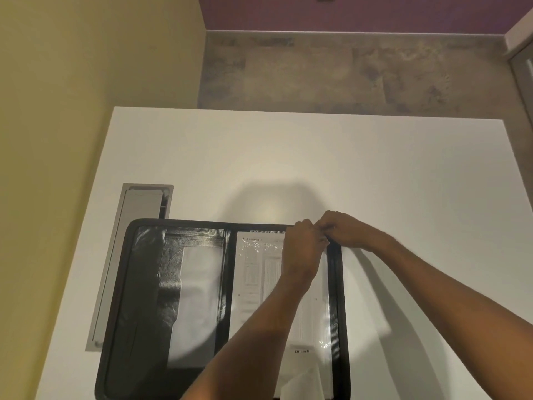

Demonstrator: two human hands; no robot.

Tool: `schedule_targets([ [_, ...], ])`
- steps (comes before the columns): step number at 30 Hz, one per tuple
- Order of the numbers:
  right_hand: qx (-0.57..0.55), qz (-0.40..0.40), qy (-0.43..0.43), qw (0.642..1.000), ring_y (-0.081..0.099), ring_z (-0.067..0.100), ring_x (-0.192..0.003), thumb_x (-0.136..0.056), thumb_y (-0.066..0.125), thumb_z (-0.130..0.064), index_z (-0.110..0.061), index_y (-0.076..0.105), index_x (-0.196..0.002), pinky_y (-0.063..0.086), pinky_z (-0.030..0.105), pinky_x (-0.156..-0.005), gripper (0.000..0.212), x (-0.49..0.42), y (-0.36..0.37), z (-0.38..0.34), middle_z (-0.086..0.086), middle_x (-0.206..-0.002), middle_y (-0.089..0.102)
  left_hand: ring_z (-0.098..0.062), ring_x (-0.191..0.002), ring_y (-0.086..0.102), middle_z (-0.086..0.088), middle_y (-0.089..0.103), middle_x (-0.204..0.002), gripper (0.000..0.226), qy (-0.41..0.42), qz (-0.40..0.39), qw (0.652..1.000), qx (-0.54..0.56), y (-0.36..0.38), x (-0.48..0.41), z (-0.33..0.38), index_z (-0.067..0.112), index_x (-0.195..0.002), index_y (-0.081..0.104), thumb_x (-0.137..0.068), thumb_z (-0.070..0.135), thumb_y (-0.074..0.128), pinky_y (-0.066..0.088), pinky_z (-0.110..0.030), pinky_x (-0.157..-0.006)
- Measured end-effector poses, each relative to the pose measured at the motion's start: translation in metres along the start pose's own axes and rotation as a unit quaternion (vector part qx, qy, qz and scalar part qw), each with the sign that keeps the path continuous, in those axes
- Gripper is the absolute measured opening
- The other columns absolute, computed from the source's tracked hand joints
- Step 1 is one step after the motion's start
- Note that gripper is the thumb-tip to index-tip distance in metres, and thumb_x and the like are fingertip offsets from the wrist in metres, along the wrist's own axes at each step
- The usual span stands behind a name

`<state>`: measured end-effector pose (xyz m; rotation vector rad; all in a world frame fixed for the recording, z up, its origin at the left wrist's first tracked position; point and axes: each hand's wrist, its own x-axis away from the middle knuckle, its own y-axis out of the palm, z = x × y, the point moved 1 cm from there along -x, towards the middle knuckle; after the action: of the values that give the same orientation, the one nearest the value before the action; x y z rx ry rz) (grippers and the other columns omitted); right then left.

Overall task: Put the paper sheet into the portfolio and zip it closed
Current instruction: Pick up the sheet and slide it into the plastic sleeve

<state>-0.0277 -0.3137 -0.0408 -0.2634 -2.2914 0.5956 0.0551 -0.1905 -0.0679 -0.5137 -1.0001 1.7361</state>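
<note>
A black zip portfolio (138, 298) lies open flat on the white table (288, 163). Its left half shows dark leather pockets. Its right half holds a printed paper sheet (256, 284) under a clear plastic sleeve. My left hand (302, 249) and my right hand (343, 229) meet at the portfolio's far right corner. Both have their fingers pinched together on the top edge of the sleeve or sheet; I cannot tell which. My left forearm crosses over the right half and hides part of the sheet.
A grey cable-port flap (138, 232) is set into the table to the left of the portfolio, partly under its corner. A yellow wall (86, 67) stands on the left. Beyond the table's far edge is a grey floor (346, 73).
</note>
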Motion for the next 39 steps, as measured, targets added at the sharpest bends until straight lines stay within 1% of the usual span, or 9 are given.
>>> schedule_targets([
  [4,0.009,-0.077,-0.031,0.996,0.033,0.018,-0.061,-0.088,0.057,-0.001,-0.008,0.043,-0.063,0.030,0.036,-0.061,0.029,0.013,0.005,-0.001,0.009,-0.066,0.037,-0.020,-0.079,0.059,-0.003,0.064,-0.084,0.023,-0.003,-0.026,0.999,0.042,0.000,-0.003,-0.003,0.027,-0.102,0.085,-0.095,0.015,0.066,0.050,-0.035,-0.072],
  [6,-0.017,-0.090,-0.048,0.995,0.031,0.021,-0.061,-0.083,0.059,0.003,-0.002,0.040,-0.066,0.027,0.036,-0.061,0.027,0.015,0.006,0.000,0.009,-0.065,0.035,-0.018,-0.087,0.058,-0.003,0.062,-0.092,0.019,-0.049,-0.056,0.996,0.054,-0.002,-0.006,-0.004,0.023,-0.103,0.083,-0.093,0.023,0.066,0.051,-0.034,-0.077],
  [9,-0.056,-0.070,-0.074,0.993,0.036,0.018,-0.058,-0.080,0.064,0.005,-0.015,0.052,-0.062,0.030,0.033,-0.060,0.030,0.015,0.006,0.001,0.005,-0.060,0.042,-0.013,-0.091,0.056,0.000,0.060,-0.099,0.021,-0.090,-0.066,0.991,0.074,-0.005,-0.008,-0.010,0.016,-0.103,0.078,-0.089,0.028,0.069,0.046,-0.026,-0.074],
  [13,-0.033,-0.039,-0.074,0.996,0.041,0.010,-0.060,-0.081,0.074,-0.008,-0.035,0.072,-0.079,0.035,0.026,-0.061,0.028,0.013,0.013,0.007,0.001,-0.067,0.050,-0.014,-0.103,0.055,0.001,0.066,-0.109,0.020,-0.005,-0.076,0.994,0.074,-0.020,-0.004,-0.019,0.028,-0.107,0.083,-0.095,0.032,0.067,0.028,-0.029,-0.081],
  [17,-0.031,0.029,-0.035,0.998,0.051,0.010,-0.070,-0.080,0.080,-0.022,-0.048,0.065,-0.073,0.042,0.028,-0.067,0.031,0.012,0.020,0.009,-0.010,-0.078,0.054,-0.019,-0.108,0.066,0.001,0.076,-0.115,0.027,0.092,-0.113,0.985,0.091,-0.040,-0.001,-0.038,0.036,-0.121,0.078,-0.099,0.025,0.065,0.043,-0.039,-0.096],
  [22,0.034,0.091,0.012,0.995,0.060,0.018,-0.090,-0.081,0.078,-0.022,-0.023,0.077,-0.084,0.044,0.041,-0.091,0.003,0.013,0.026,0.011,-0.007,-0.090,0.062,-0.021,-0.111,0.070,0.002,0.077,-0.121,0.039,0.127,-0.177,0.976,-0.007,-0.063,-0.006,-0.062,0.024,-0.139,0.065,-0.101,0.029,0.066,0.050,-0.044,-0.101],
  [29,0.081,0.141,-0.089,0.983,0.051,0.012,-0.068,-0.082,0.069,-0.008,-0.018,0.066,-0.069,0.039,0.028,-0.065,0.016,0.027,0.023,-0.014,-0.010,-0.076,0.060,-0.022,-0.100,0.061,0.002,0.066,-0.106,0.022,0.133,-0.187,0.956,-0.185,-0.087,-0.008,-0.107,0.024,-0.114,0.067,-0.107,0.037,0.050,0.041,-0.047,-0.100],
  [32,0.095,0.119,-0.075,0.986,0.046,0.015,-0.062,-0.086,0.063,-0.008,-0.008,0.066,-0.077,0.041,0.032,-0.068,0.009,0.031,0.025,-0.013,0.004,-0.070,0.062,-0.020,-0.099,0.061,0.004,0.065,-0.107,0.018,0.127,-0.193,0.954,-0.192,-0.091,-0.006,-0.121,0.027,-0.112,0.066,-0.106,0.037,0.052,0.040,-0.044,-0.098],
  [39,0.164,0.085,-0.030,0.982,0.055,0.025,-0.086,-0.099,0.055,-0.021,-0.009,0.066,-0.100,0.036,0.036,-0.093,0.016,0.032,0.030,-0.008,0.001,-0.082,0.061,-0.018,-0.088,0.060,0.009,0.062,-0.094,0.010,0.118,-0.186,0.959,-0.179,-0.097,-0.002,-0.130,0.028,-0.106,0.063,-0.106,0.033,0.055,0.038,-0.040,-0.093],
])
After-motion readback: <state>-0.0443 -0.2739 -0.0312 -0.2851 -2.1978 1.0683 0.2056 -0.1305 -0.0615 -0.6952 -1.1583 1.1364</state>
